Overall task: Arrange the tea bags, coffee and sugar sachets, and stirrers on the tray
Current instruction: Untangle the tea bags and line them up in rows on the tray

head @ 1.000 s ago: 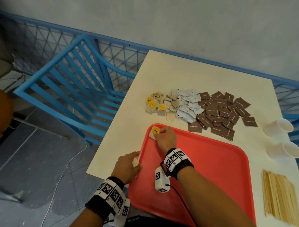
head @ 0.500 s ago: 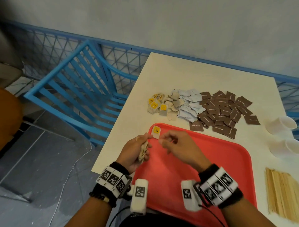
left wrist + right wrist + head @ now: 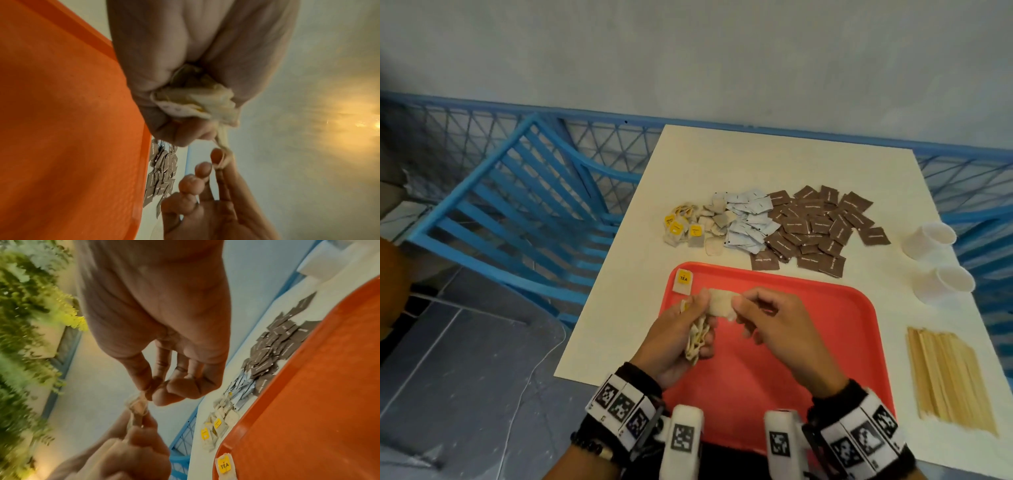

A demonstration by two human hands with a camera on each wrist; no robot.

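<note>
Above the near left part of the red tray [image 3: 808,342], my left hand [image 3: 690,320] grips a bunch of pale tea bags [image 3: 697,339]. My right hand [image 3: 743,308] pinches one tea bag [image 3: 720,303] that stretches between the two hands. The left wrist view shows the bunch [image 3: 197,100] squeezed in the left fist. The right wrist view shows thumb and forefinger of the right hand [image 3: 152,391] pinching the bag [image 3: 137,405]. One tea bag with a yellow TEA tag [image 3: 683,281] lies in the tray's far left corner. Wooden stirrers [image 3: 948,373] lie right of the tray.
Beyond the tray lie loose tea bags [image 3: 690,228], pale blue sachets [image 3: 748,219] and brown sachets [image 3: 815,226] in adjoining piles. Two white cups [image 3: 928,238] lie at the table's right edge. A blue slatted chair [image 3: 517,205] stands left of the table.
The right hand left a tagged tea bag in the tray corner and drew back. Both hands rose over the tray, and the right hand now pinches a bag from the left hand's bunch.
</note>
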